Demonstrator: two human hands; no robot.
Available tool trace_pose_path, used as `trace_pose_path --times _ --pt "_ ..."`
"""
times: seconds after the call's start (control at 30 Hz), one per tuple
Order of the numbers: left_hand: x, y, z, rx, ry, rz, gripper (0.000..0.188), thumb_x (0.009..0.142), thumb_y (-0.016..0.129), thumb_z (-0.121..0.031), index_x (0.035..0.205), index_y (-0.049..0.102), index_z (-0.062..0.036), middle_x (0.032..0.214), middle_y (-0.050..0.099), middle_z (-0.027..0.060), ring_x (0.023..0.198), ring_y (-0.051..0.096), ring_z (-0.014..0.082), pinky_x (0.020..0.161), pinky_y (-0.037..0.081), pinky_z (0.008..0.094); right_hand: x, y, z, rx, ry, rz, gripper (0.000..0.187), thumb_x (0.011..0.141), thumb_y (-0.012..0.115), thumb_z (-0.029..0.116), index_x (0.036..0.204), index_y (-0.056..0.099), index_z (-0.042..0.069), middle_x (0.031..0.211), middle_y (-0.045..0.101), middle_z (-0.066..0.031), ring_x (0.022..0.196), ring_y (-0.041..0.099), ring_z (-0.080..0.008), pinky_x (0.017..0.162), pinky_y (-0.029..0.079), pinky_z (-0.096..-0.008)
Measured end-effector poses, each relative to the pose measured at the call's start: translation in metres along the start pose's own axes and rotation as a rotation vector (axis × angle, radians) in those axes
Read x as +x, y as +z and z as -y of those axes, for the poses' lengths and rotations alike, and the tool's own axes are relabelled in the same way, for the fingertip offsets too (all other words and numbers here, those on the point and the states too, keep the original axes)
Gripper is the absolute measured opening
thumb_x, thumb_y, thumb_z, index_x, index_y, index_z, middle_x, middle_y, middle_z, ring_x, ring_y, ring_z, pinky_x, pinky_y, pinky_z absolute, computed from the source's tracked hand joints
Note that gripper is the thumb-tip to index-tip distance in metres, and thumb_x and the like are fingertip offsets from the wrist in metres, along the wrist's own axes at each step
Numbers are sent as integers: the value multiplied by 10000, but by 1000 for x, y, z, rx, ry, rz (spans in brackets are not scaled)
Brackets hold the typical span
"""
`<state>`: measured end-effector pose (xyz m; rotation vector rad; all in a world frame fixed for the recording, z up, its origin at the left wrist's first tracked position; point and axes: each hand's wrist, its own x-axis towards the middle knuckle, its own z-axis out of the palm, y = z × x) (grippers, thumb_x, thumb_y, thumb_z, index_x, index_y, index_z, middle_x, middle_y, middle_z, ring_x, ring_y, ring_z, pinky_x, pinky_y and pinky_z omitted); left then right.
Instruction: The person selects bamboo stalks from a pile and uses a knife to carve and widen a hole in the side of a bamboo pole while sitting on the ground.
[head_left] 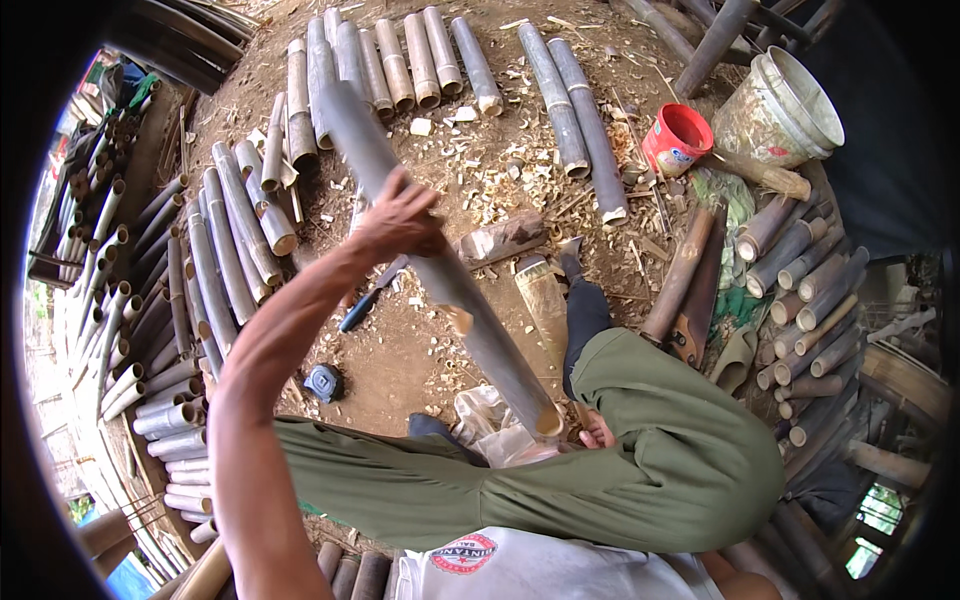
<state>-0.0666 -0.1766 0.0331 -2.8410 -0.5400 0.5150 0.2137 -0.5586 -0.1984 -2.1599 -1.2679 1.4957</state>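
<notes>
Gripping the long grey bamboo pole (440,270) near its middle, the left hand (400,222) had its fingers (425,240) closed around it; the right hand (597,433) met the cut lower end, grip unclear. Bare dirt lay beneath, edged by cut bamboo rows (235,225), a red cup (677,139) and white bucket (785,115).

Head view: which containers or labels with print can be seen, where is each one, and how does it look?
Red tub: upper right on the ground, round, red with a white-blue label.
Large bucket: right of it, tilted, dirty white with a red mark.
Shirt emblem: bottom centre, red and white oval.
</notes>
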Motion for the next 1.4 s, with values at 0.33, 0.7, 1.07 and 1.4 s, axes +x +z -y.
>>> trace_pose_path --times 0.33,0.7,1.07,1.4 --pt "138 74 -47 -20 154 220 613 820 732 -241 1370 482 -343 1264 538 -11 1221 476 217 1143 296 435 -122 40 -56 138 216 336 948 771 766 484 1432 326 -33 1379 437 -276 1271 496 -364 1064 412 -444" --pt "49 124 -22 -771 -492 398 920 739 724 -240 1441 219 74 1371 395 284 1288 392 401 1156 320 470 -102 32 47 40 222 223 1018 698 809 500 1442 326 1 1448 371 -270 1377 335 -370 1137 277 -447" --pt "29 189 -62 -740 -467 -179 852 674 840 -440 1290 432 -17 1162 509 188 1067 503 355 928 418 485 -115 18 69 -10 162 168 728 720 782 475 1247 571 18 1239 566 -240 1164 544 -385 987 433 -452" --pt "24 182 -58 -705 -523 -32 953 632 844 -487 1348 418 -25 1252 498 154 1155 481 336 1054 361 465 -165 16 -39 -56 367 433 879 750 685 612 1396 469 57 1416 463 -230 1320 426 -421 1093 365 -429"
